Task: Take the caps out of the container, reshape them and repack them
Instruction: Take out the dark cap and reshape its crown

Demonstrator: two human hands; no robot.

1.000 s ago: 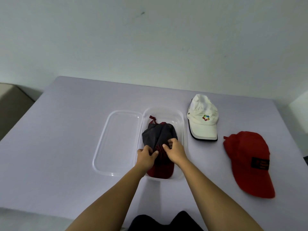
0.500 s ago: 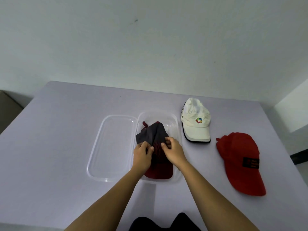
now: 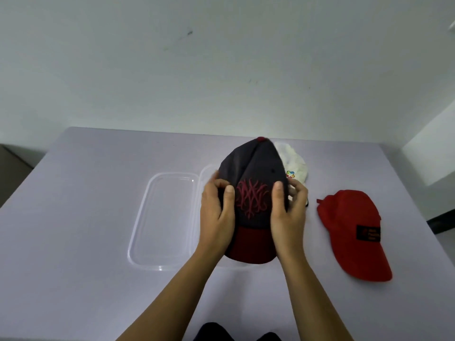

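Fingers of left hand [image 3: 216, 214] and right hand [image 3: 288, 215] grip the dark grey, red-brimmed cloth cap [image 3: 256, 166], apparently last out; white fabric cap [image 3: 294, 162] and red fabric cap [image 3: 349, 217] await repacking.

Matt cloth caps [image 3: 253, 168], glossy clear plastic lid [image 3: 165, 217], smooth matt table [image 3: 86, 242].

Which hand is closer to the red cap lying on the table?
Right. The right hand grips the dark cap on the side toward the red cap; the left hand grips the opposite side.
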